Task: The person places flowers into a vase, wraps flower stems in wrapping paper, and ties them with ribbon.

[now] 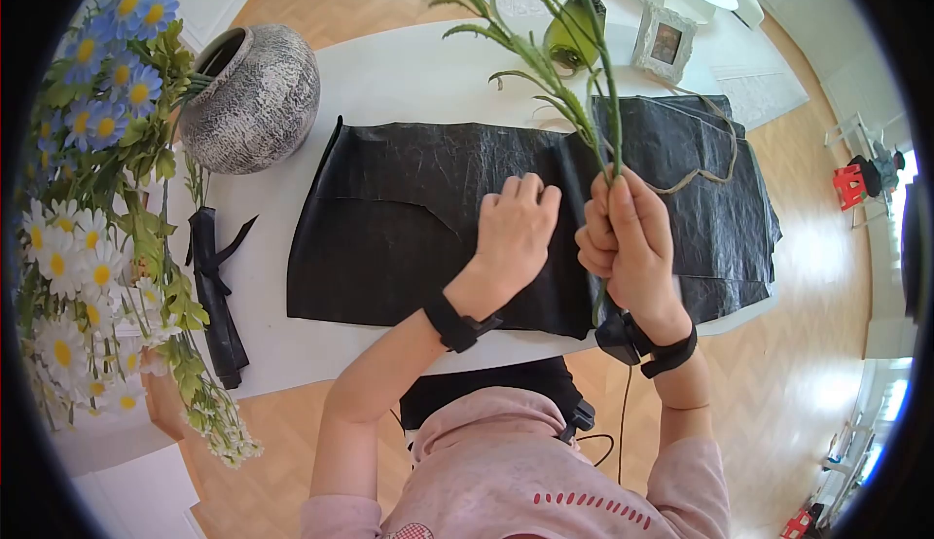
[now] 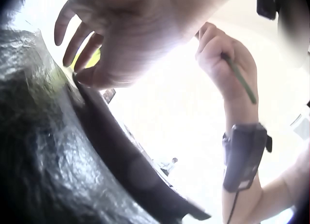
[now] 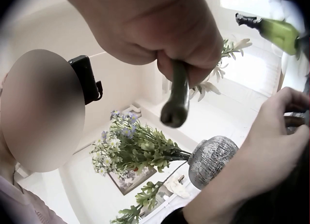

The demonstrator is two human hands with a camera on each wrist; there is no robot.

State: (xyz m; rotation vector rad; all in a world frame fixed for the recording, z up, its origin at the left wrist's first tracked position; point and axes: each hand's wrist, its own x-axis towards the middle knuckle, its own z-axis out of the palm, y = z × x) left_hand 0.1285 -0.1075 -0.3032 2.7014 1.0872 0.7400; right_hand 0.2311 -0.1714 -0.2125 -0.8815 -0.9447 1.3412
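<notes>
My right hand (image 1: pixel 634 247) grips the green stems of a leafy spray (image 1: pixel 615 111) above the black sheet (image 1: pixel 379 247). The lower stem end (image 3: pixel 175 105) sticks out of the fist in the right wrist view. Over the middle of the sheet is my left hand (image 1: pixel 514 233), palm down with bent fingers. In the left wrist view, the fingers of the left hand (image 2: pixel 126 44) hang loosely apart, and the thumb lies by the raised edge of the black sheet (image 2: pixel 43 136); whether it touches is unclear.
To the left are a grey textured vase (image 1: pixel 255 101) with blue and white flowers (image 1: pixel 97 257) and a black wrapped bundle (image 1: pixel 220 305). Behind the sheet stand a green bottle (image 1: pixel 572 38) and an ornate frame (image 1: pixel 664 43). A cord (image 1: pixel 715 177) lies on the sheet's right part.
</notes>
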